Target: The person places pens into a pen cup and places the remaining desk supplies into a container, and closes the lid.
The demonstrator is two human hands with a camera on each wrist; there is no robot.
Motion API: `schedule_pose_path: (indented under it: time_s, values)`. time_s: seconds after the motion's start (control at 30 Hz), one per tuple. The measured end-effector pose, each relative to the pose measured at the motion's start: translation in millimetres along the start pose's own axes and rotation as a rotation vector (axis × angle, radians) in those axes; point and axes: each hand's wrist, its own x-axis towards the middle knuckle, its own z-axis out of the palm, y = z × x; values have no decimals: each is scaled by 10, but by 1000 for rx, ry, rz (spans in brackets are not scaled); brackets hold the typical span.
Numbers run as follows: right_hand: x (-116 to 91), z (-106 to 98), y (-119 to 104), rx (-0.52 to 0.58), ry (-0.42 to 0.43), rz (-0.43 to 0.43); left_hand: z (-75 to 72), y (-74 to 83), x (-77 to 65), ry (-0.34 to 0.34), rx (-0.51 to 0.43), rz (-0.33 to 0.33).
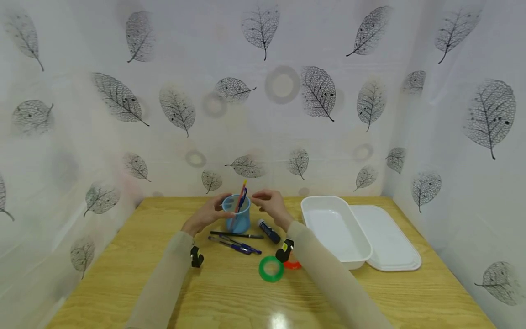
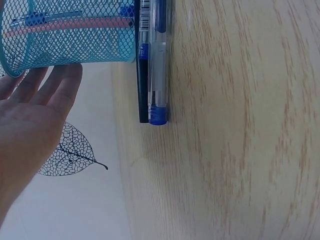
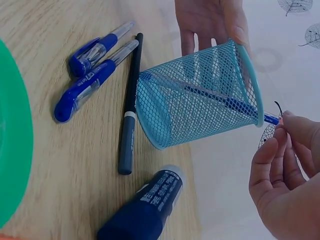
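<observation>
A blue mesh pen holder (image 1: 238,222) stands on the table with a blue pen (image 1: 243,199) and a red pencil (image 1: 245,183) leaning inside it. My left hand (image 1: 211,212) holds the holder from the left, thumb at the rim and fingers along the far side of the mesh (image 2: 75,42). By the rim's right side is my right hand (image 1: 272,205), fingers loosely bent with a gap to the pens in the head view. In the right wrist view its fingertips overlap the pen's end. Before the holder lie a black pen (image 1: 236,235) and two blue pens (image 1: 240,249).
A dark blue glue stick (image 1: 269,231) lies right of the pens. Nearer are a green tape roll (image 1: 271,268) and a red one (image 1: 292,264), partly behind the right wrist. A white tray (image 1: 306,214) stands at right, beside a white lid (image 1: 394,242). A leaf-print curtain (image 1: 263,132) surrounds the table.
</observation>
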Motion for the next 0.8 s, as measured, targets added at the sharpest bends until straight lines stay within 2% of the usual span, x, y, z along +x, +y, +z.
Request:
schedule_pose_path:
  time_s: [0.27, 0.43, 0.57, 0.73, 0.8]
  values:
    - [-86, -19, 37, -4, -39, 44, -23, -11, -3, -24, -9, 11]
    - [-163, -21, 76, -10, -79, 70, -27, 89, -35, -65, -44, 19]
    - [-232, -33, 118, 15, -162, 99, -10, 207, -86, -87, -62, 15]
    - [-295, -58, 193, -1, -304, 77, -5, 85, -40, -62, -46, 37]
    - [-321, -61, 208, -33, -336, 58, -5, 96, -48, -65, -40, 41]
